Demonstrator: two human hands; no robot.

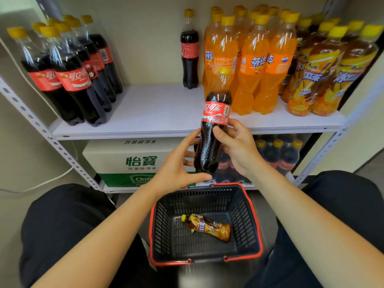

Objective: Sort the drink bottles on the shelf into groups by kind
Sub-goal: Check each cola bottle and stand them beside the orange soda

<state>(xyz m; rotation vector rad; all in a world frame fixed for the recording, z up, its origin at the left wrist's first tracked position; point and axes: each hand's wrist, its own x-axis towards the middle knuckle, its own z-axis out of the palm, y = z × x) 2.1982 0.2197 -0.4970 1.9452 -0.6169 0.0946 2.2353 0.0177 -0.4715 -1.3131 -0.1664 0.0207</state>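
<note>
Dark cola bottles (68,75) stand in a group at the left end of the white shelf (158,109). The left hand (178,163) is spread wide beside the lower part of the held cola bottle (214,125); I cannot tell if it touches. A lone cola bottle (189,50) stands at the back. The right hand (236,146) grips the held cola bottle at its middle, upright, above the basket (239,215). Orange soda bottles (249,65), then tea bottles (328,69), fill the right end.

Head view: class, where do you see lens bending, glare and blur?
Head view: the shelf posts splay outward at the edges; head view: bright streaks glint on the held cola bottle; head view: the tea bottles at far right look smeared.
</note>
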